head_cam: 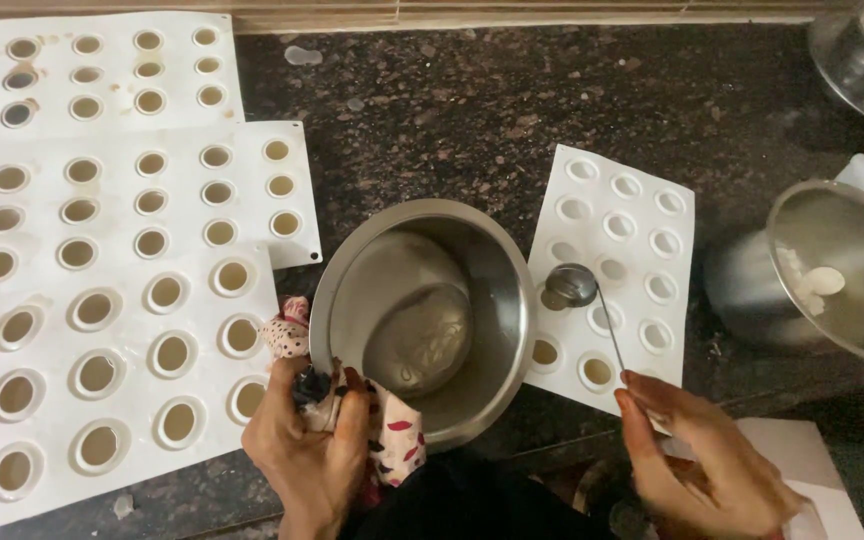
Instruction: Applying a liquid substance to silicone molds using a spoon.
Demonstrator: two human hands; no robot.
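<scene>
Left hand (304,450) – closed on cloth (392,440), gripping pot (497,300) rim. Right hand (702,455) – pinching ladle (572,285) handle, bowl over mould (652,290) right of pot.

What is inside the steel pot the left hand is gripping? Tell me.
The steel pot, tilted and gripped through a patterned cloth by the left hand, looks nearly empty: only a thin shiny film on its base. The near inner wall is hidden by the rim.
</scene>
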